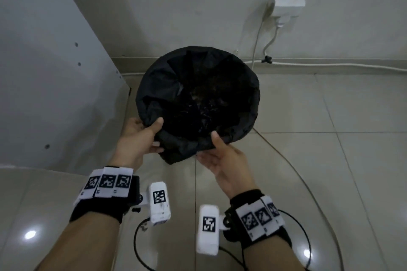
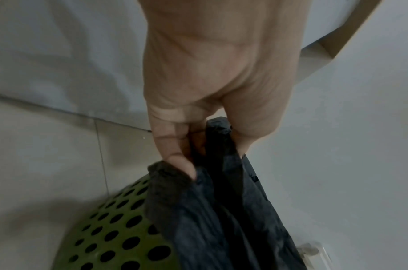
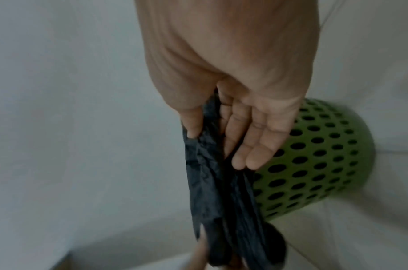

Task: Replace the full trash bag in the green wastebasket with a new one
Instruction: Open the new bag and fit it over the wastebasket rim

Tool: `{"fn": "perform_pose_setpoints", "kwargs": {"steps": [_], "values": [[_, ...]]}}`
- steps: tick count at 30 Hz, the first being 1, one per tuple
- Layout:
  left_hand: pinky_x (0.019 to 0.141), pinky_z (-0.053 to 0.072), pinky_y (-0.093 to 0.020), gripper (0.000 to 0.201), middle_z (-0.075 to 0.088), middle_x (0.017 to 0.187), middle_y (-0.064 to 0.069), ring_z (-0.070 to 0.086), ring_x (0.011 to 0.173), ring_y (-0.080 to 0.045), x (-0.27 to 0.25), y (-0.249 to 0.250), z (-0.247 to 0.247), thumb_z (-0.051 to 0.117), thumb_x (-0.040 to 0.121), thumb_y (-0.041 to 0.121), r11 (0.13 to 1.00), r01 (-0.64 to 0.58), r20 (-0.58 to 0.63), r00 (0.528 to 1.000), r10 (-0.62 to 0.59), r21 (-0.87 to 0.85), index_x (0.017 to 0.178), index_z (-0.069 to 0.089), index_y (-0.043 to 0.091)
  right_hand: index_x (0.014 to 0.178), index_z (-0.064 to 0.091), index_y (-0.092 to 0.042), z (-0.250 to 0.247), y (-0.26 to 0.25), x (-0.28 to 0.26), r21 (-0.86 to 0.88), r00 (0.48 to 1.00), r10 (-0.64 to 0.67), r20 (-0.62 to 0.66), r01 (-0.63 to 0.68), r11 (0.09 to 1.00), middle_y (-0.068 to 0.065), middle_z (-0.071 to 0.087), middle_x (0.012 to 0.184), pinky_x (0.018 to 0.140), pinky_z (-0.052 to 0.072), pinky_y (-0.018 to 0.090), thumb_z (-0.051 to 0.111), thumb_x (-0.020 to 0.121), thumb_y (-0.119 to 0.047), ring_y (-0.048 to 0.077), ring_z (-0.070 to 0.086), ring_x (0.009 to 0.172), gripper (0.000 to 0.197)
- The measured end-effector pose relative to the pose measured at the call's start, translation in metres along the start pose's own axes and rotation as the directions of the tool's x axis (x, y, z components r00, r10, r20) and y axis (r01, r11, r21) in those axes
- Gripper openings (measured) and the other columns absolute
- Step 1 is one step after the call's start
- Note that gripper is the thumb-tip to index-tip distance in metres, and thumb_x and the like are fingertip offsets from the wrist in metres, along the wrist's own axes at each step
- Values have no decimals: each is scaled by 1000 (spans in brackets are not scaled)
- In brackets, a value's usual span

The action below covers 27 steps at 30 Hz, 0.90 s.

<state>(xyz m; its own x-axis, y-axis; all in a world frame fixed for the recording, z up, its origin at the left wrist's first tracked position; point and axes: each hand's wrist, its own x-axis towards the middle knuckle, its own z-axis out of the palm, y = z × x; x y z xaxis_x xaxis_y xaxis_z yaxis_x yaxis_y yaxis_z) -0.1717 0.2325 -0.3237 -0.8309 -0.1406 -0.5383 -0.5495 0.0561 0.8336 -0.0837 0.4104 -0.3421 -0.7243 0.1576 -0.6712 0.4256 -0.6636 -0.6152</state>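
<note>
A black trash bag lines the round wastebasket on the floor, its top folded over the rim so the head view shows no green. The green perforated wastebasket shows in both wrist views. My left hand pinches the bag's edge at the near-left rim, thumb inside. My right hand pinches the bag's edge at the near-right rim between thumb and fingers. Dark rubbish lies inside the bag.
A white cabinet panel stands close on the left. A wall socket with a plug and white cables run along the back wall. A thin cable curves over the tiled floor on the right.
</note>
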Motion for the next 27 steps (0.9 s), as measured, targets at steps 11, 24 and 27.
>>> {"fn": "perform_pose_setpoints", "kwargs": {"steps": [11,24,27], "values": [[74,60,-38,55,70,119,-18,71,100,-33,-17,-26,38,69,90,21,921,194,293,951,-94,-336,136,48,-2,115,60,-6,-11,12,9,139,998,-35,-58,43,989,18,69,111,85,59,48,55,98,-11,32,68,99,18],[98,51,-54,52,69,122,-12,68,110,-31,-17,-38,50,71,87,16,866,251,367,926,-85,-432,135,52,8,77,51,-14,-10,21,29,-4,893,-286,-348,304,953,13,57,77,46,40,28,43,92,11,24,51,65,30],[96,54,-50,41,70,118,-17,69,107,-34,-20,-35,54,67,90,9,838,265,397,915,-63,-478,129,57,4,98,66,-8,-9,25,8,-173,910,-392,-138,367,914,10,66,86,56,49,36,52,95,-9,24,56,69,15]]}}
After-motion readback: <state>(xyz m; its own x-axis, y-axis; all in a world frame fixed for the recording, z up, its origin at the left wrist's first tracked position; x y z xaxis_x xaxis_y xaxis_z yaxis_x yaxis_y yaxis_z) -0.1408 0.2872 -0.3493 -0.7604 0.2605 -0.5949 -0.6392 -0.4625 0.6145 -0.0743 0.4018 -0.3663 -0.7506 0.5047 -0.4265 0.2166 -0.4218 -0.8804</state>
